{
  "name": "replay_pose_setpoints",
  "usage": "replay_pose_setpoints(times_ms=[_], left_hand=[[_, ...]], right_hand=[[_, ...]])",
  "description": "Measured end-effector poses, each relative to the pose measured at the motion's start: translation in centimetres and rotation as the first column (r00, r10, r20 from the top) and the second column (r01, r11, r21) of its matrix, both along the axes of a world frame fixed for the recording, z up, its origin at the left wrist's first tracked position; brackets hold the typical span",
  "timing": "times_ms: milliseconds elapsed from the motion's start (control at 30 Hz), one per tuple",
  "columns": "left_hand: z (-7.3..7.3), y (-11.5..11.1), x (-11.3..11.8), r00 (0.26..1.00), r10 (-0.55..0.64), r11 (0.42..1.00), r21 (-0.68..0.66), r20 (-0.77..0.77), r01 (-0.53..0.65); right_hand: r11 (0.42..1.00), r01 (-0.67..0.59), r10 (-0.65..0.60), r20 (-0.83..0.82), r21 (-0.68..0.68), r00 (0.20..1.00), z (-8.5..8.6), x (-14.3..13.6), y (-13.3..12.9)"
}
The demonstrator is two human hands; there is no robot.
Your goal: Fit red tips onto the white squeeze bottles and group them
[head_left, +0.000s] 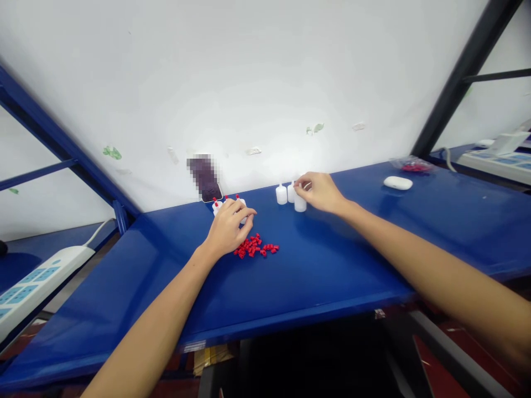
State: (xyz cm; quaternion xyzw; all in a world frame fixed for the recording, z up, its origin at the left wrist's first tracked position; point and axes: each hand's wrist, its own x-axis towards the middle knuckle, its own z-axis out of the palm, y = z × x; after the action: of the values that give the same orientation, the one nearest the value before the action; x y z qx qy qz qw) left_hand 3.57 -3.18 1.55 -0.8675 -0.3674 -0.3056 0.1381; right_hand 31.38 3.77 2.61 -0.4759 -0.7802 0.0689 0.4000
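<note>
Several small white bottles with red caps (216, 207) stand at the left, partly hidden behind my left hand (230, 225). That hand is at those bottles, its thumb and forefinger toward the right; a white bottle shows between its fingers, and whether it grips it is unclear. Just below lies a loose pile of small red caps (251, 245). My right hand (318, 190) has its fingertips pinched at the top of a white bottle (300, 204) that stands on the blue table (315, 265). Beside it stand other white bottles (281, 194) without red caps.
A phone (211, 190) leans against the white wall at the back. A white oval case (398, 183) and a plastic bag with red pieces (414, 165) lie at the right. Power strips (39, 282) sit beyond the left frame. The table's front edge runs below my forearms.
</note>
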Motion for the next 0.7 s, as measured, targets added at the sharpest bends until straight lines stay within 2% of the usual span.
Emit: replay_pose_setpoints(times_ms=[133, 233, 300, 400, 467, 567, 700], left_hand=[[0.2, -0.4, 0.5, 0.992, -0.046, 0.994, -0.1, -0.121, 0.034], [0.2, -0.5, 0.7, 0.973, -0.081, 0.982, -0.186, -0.218, 0.04], [0.3, -0.5, 0.6, 0.962, -0.083, 0.978, -0.208, -0.26, 0.027], [0.6, -0.3, 0.1, 0.945, -0.071, 0.977, -0.214, -0.318, 0.001], [0.8, -0.3, -0.2, 0.935, -0.082, 0.974, -0.225, -0.344, 0.003], [1.0, -0.4, -0.5, 0.927, -0.11, 0.968, -0.249, -0.359, 0.019], [1.0, -0.4, -0.4, 0.919, -0.117, 0.964, -0.266, -0.378, 0.013]], right_hand=[[0.981, -0.194, 0.192, -0.11, -0.008, 0.975, -0.8, -1.5, -1.2], [0.941, -0.318, 0.287, -0.219, -0.117, 0.932, -1.6, -2.7, -1.9], [0.858, -0.442, 0.359, -0.31, -0.261, 0.88, -2.0, -3.3, -2.3], [0.684, -0.605, 0.437, -0.437, -0.406, 0.787, -2.5, -3.7, -2.4], [0.624, -0.652, 0.461, -0.47, -0.432, 0.753, -2.5, -3.7, -2.4], [0.575, -0.683, 0.497, -0.471, -0.45, 0.729, -2.1, -3.5, -2.6], [0.579, -0.681, 0.547, -0.405, -0.449, 0.732, -1.4, -3.9, -3.5]])
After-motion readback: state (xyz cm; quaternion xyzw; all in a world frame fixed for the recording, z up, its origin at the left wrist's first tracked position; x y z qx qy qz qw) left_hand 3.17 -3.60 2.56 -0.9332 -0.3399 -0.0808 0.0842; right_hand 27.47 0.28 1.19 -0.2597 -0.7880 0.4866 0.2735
